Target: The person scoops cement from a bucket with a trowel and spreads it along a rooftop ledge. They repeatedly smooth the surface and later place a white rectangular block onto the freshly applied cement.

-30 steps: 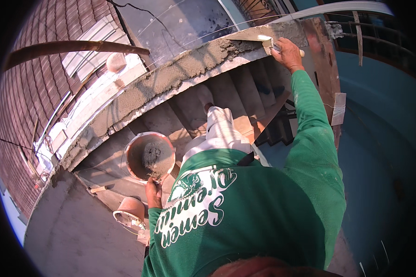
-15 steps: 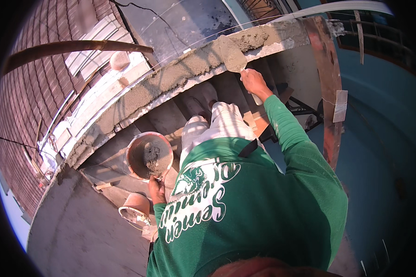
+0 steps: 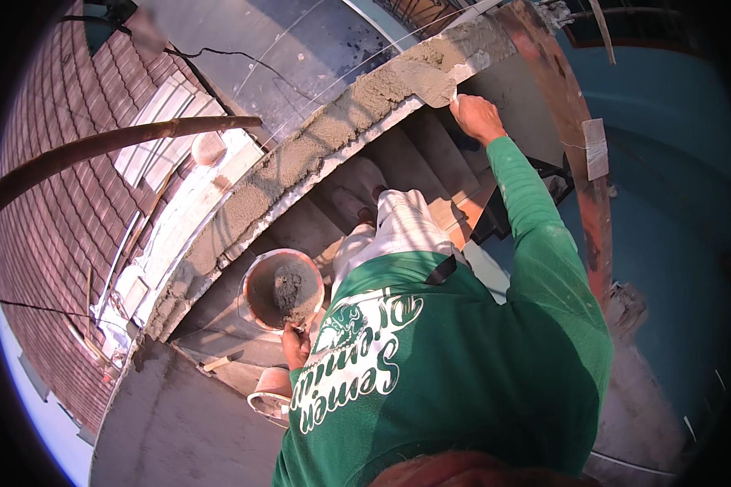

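Note:
My right hand (image 3: 477,118) is wrapped round the handle of a trowel (image 3: 435,86), its blade lying against the wet mortar (image 3: 333,127) along the top of a low wall. Mortar coats both the blade and the wall's upper face. With my left hand (image 3: 296,346) I grip the near rim of a bucket (image 3: 257,286). A heap of grey mortar (image 3: 291,288) sits in that bucket. Below it, close to my left forearm, a smaller orange-brown bucket (image 3: 271,386) lies tilted.
Stair steps (image 3: 410,150) run below the wall, with my feet on them. A taut string (image 3: 341,75) follows the wall's top. An upright wooden board (image 3: 573,122) stands at the wall's right end. A curved brown bar (image 3: 130,135) crosses above the tiled roof (image 3: 49,235) at left.
The trowel has shifted right along the wall top, and my right arm reaches farther out. My view has turned a little. My left hand stays at the bucket's rim.

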`<state>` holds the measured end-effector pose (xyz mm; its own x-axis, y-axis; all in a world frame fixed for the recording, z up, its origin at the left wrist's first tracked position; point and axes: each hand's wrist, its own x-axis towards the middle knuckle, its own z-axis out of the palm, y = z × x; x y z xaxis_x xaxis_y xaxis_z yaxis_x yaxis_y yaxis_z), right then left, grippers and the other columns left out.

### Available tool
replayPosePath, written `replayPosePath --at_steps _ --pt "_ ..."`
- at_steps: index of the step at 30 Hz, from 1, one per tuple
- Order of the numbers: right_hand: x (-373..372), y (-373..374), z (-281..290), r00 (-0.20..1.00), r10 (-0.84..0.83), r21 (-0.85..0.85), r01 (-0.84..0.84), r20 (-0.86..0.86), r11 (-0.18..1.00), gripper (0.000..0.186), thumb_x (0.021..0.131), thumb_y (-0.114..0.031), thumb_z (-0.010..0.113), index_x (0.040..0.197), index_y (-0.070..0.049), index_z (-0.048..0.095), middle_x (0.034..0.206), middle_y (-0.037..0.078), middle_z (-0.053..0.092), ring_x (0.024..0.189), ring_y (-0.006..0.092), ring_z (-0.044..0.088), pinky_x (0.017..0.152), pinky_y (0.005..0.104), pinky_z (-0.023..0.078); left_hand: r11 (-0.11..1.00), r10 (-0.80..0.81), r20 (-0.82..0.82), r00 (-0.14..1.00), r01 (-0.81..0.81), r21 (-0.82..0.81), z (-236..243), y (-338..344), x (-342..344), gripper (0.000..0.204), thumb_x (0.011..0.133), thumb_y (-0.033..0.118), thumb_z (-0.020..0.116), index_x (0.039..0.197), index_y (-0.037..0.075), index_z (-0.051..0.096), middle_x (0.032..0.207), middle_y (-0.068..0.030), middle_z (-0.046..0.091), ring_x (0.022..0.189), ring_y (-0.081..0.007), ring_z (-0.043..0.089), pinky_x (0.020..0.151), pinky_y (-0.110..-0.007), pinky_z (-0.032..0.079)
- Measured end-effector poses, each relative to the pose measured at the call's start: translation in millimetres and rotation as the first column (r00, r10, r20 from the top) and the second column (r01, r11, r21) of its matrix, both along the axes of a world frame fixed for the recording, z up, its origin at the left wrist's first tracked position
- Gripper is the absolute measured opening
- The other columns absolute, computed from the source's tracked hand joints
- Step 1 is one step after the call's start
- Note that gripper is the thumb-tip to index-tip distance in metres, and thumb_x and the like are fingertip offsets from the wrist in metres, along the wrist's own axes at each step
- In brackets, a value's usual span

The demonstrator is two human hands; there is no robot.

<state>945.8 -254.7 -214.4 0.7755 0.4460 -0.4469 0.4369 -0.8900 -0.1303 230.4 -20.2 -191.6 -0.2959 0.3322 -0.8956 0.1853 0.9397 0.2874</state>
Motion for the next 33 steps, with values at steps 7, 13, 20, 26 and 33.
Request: replayPosePath --at_steps 7,13,20,26,33 --pt "28.4 -13.7 -5.9 0.999 -0.032 -0.006 0.031 -0.043 0.999 0.050 0.108 -0.043 0.046 0.108 -0.002 0.074 0.113 0.027 0.075 0.111 0.0477 0.069 0.097 0.0588 0.052 0.999 0.024 -0.031 0.999 -0.023 0.032 21.7 4.5 12.9 0.006 0.092 0.001 0.054 0.089 -0.003 0.055 0.095 -0.0139 0.060 0.085 -0.0321 0.068 0.086 -0.050 0.069" --pt "45.3 -24.7 -19.4 0.995 -0.072 0.006 0.072 -0.068 0.997 0.052 0.109 -0.044 0.045 0.107 -0.002 0.074 0.116 0.027 0.074 0.115 0.0483 0.067 0.099 0.0605 0.051 0.998 0.039 -0.030 0.999 -0.037 0.058 25.0 4.0 8.4 0.005 0.092 0.001 0.055 0.088 -0.003 0.055 0.095 -0.0127 0.059 0.087 -0.0323 0.067 0.087 -0.050 0.069" --pt "64.7 -41.5 -0.1 0.961 -0.262 -0.115 0.252 -0.090 0.961 0.056 0.106 -0.047 0.046 0.125 -0.004 0.076 0.131 0.025 0.072 0.128 0.0448 0.065 0.110 0.0567 0.047 0.996 0.079 0.044 0.996 -0.080 0.029 1.6 -2.5 -18.3 0.005 0.093 0.002 0.057 0.091 -0.003 0.058 0.097 -0.0127 0.060 0.088 -0.0291 0.066 0.083 -0.047 0.068" --pt "73.0 -19.7 41.4 0.926 -0.002 -0.106 0.046 0.377 0.993 0.042 0.101 -0.040 0.056 0.111 -0.007 0.080 0.115 0.019 0.076 0.113 0.0399 0.071 0.098 0.0558 0.054 0.991 0.134 0.080 0.988 -0.134 -0.008 -22.2 -13.0 -39.2 0.005 0.093 0.001 0.056 0.089 -0.001 0.058 0.096 -0.0115 0.059 0.086 -0.0260 0.064 0.081 -0.049 0.068" --pt "83.9 82.6 -19.4 0.766 0.409 -0.271 -0.311 0.496 0.911 0.022 0.096 -0.020 0.061 0.094 -0.014 0.081 0.096 0.006 0.078 0.092 0.0285 0.077 0.074 0.0471 0.059 1.000 0.019 0.045 0.999 -0.018 -0.011 -22.3 -10.4 -14.2 0.020 0.091 -0.004 0.055 0.109 0.003 0.055 0.095 -0.0097 0.060 0.082 -0.0258 0.066 0.073 -0.051 0.069"
